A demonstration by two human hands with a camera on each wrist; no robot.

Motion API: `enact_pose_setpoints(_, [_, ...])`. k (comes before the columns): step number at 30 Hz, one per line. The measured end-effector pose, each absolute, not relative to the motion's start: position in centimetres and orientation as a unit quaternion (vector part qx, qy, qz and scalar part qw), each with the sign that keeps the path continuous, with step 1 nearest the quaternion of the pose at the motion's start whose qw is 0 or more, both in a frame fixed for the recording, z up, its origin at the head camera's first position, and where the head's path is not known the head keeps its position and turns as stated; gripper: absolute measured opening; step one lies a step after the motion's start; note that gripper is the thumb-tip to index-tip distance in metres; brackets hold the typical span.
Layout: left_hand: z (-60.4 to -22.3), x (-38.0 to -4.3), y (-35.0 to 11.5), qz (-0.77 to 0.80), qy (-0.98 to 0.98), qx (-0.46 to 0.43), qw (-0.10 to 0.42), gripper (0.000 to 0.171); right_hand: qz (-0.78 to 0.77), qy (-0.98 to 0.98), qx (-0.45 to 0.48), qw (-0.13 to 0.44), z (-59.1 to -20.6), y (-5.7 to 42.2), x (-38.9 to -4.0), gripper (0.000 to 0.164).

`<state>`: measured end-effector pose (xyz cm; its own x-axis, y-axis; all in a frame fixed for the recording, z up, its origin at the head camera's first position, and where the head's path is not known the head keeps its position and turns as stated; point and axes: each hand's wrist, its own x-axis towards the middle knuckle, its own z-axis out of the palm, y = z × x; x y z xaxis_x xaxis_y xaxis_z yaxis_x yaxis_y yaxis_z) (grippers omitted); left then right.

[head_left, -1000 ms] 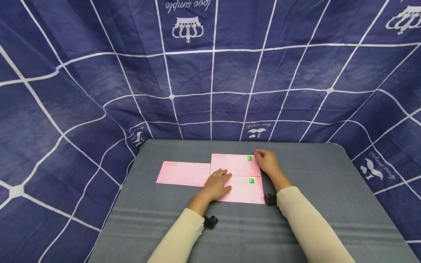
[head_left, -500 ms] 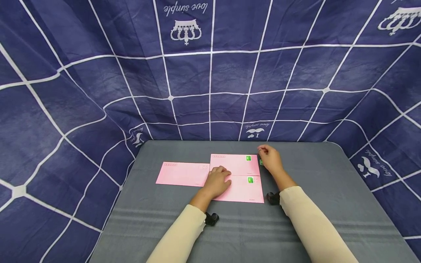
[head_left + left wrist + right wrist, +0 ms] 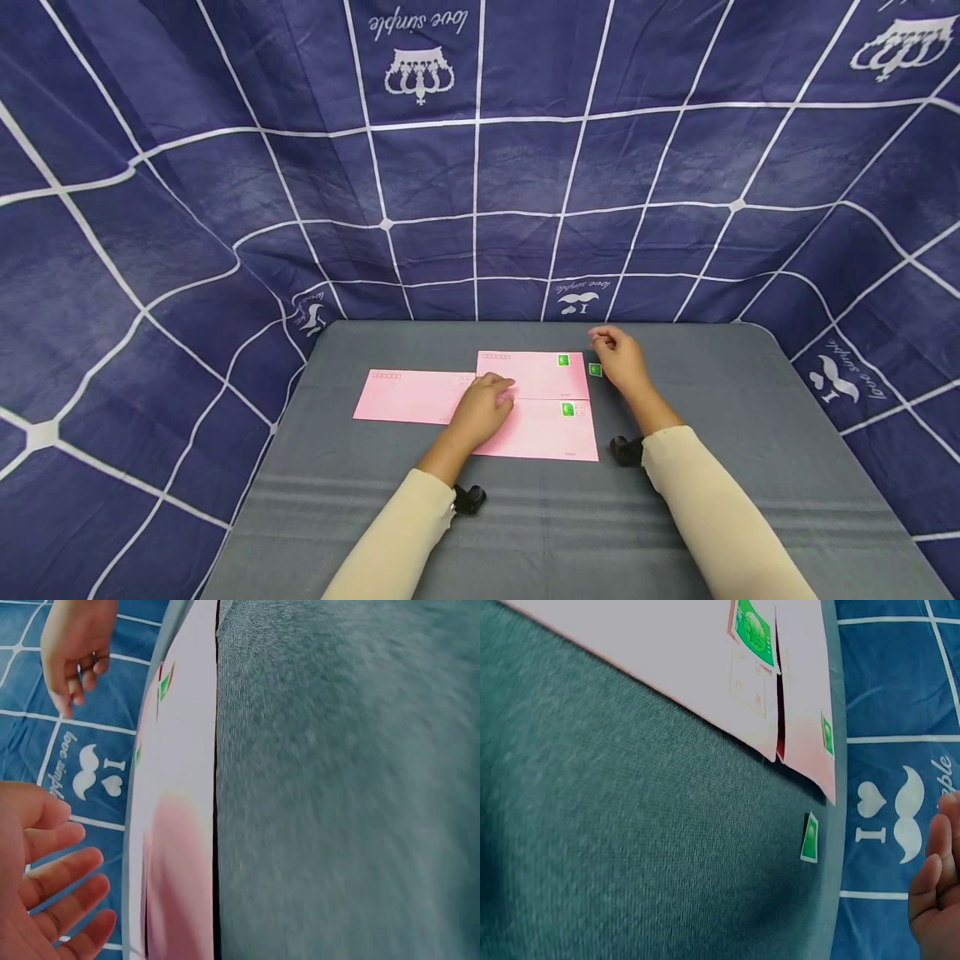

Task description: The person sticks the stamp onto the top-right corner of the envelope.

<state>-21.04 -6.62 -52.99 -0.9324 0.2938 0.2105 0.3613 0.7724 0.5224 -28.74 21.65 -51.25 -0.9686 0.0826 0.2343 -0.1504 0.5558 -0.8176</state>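
Note:
Three pink envelopes lie flat on the table: one at the left, a far one and a near one. The far and near envelopes each bear a green stamp at their right. My left hand is over where the envelopes meet; in the left wrist view its fingers are spread and hold nothing. Just right of the far envelope, a loose green stamp lies on the table. Beside and beyond it hovers my right hand, its fingers loosely bent with nothing seen between them.
A grey cloth covers the table. Blue curtain with white grid lines stands behind it and at both sides. Black wrist cameras sit on both wrists.
My right hand has moved off to the far right, uncovering the loose stamp that it hid before. My left hand has drawn slightly left and rises from the envelopes.

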Motion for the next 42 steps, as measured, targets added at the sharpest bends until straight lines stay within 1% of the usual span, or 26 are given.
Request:
enact_pose_setpoints(10, [-52.4, -20.6, -9.1, -0.301, -0.940, -0.147, 0.065, 0.035, 0.452, -0.886, 0.025, 0.105, -51.0, 22.4, -28.0, 0.025])
enact_pose_setpoints(20, [-52.6, -20.6, -11.7, -0.290, -0.946, -0.121, 0.076, 0.036, 0.448, -0.886, 0.019, 0.117, -51.1, 22.9, -27.7, 0.023])
enact_pose_setpoints(31, [-52.7, -20.0, -14.1, -0.298, -0.947, -0.086, 0.077, 0.039, 0.420, -0.902, 0.013, 0.100, -52.2, 23.9, -27.4, 0.023])
enact_pose_setpoints(37, [-52.9, -19.8, -15.6, -0.290, -0.950, -0.072, 0.094, 0.037, 0.412, -0.908, 0.002, 0.081, -52.8, 24.4, -27.2, 0.023])
enact_pose_setpoints(42, [-53.0, -19.7, -16.7, -0.280, -0.951, -0.068, 0.107, 0.036, 0.409, -0.909, -0.004, 0.079, -53.0, 24.7, -27.0, 0.021])
